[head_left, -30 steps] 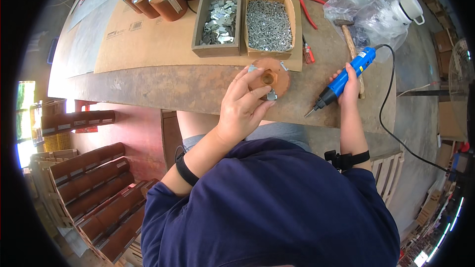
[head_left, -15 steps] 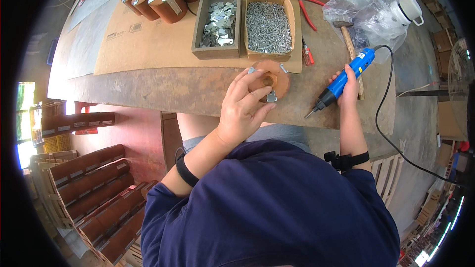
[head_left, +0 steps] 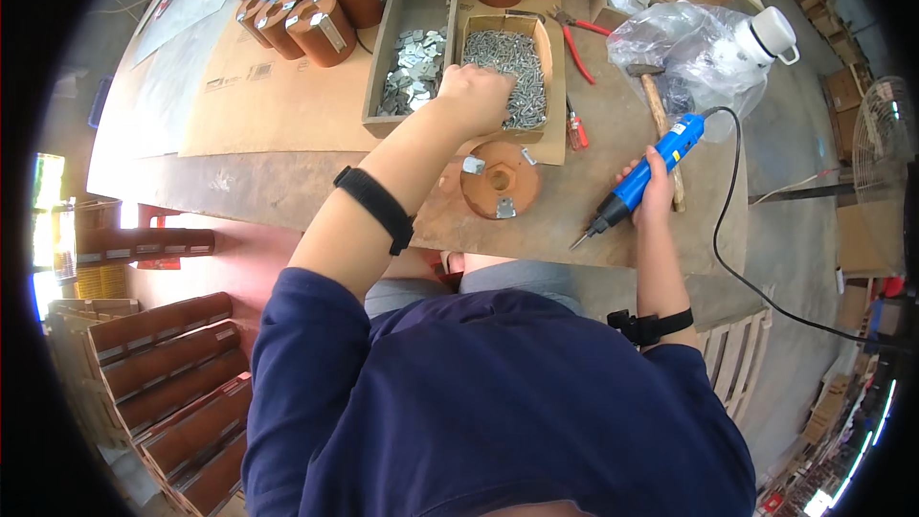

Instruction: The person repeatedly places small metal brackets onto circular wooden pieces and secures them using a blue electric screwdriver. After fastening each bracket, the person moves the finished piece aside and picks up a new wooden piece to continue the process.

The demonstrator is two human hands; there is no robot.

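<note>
At the far left, brown cylinders stand grouped, probably to leave the near edge free for working. Print on the cardboard near them is too small to read. To their right, a tray holds metal plates.

The left hand is curled over the left side of a box of screws; its fingertips are hidden, so whether they grip anything cannot be told. Tray and box sit side by side, presumably for easy reach.

Just nearer than the box, a drum stands untouched on the table, end face up, which lets its three metal pieces be worked from above.

Farther right lie pliers and a screwdriver. The right hand grasps a blue driver, bit angled near and left, apart from the drum, seemingly held ready; its yellow label is illegible. Beyond it lies a hammer.
</note>
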